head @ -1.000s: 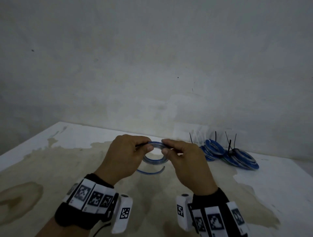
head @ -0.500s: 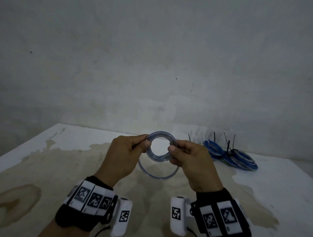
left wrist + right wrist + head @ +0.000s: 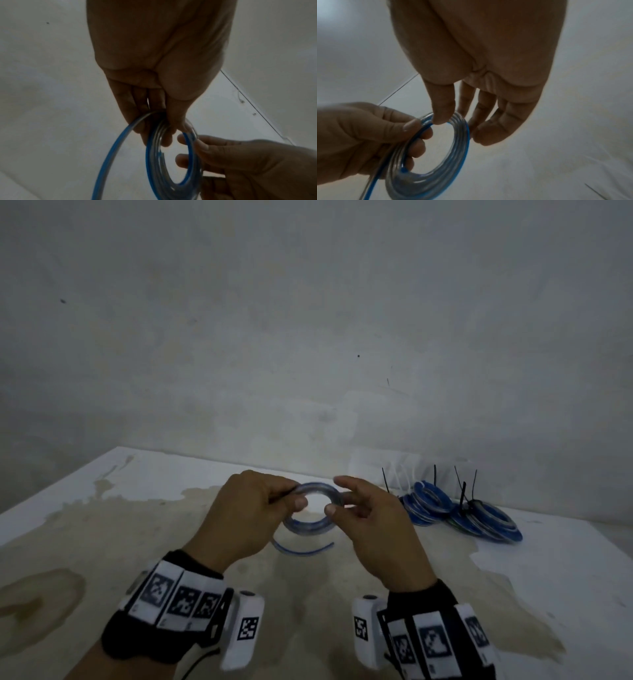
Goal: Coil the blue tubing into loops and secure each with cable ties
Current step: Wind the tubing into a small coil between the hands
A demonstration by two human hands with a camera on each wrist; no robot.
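A small coil of clear blue-striped tubing [image 3: 310, 525] hangs above the table between both hands. My left hand [image 3: 296, 496] pinches the coil's left side between thumb and fingers, seen close in the left wrist view [image 3: 164, 129]. A thin dark strip shows at that pinch. My right hand [image 3: 337, 496] holds the right side of the coil [image 3: 462, 142], its thumb in front of the loops and its fingers behind them. A loose tail of tubing [image 3: 305, 549] curves below the coil.
Several finished blue coils [image 3: 428, 503] with black cable ties sticking up lie at the back right of the white, stained table [image 3: 565, 559], near the wall. A larger tied coil [image 3: 489, 522] lies beside them.
The coil has tilted from upright and facing me to flatter. The outer loop has sprung out into a loose tail below. My right index finger has lifted off the coil.
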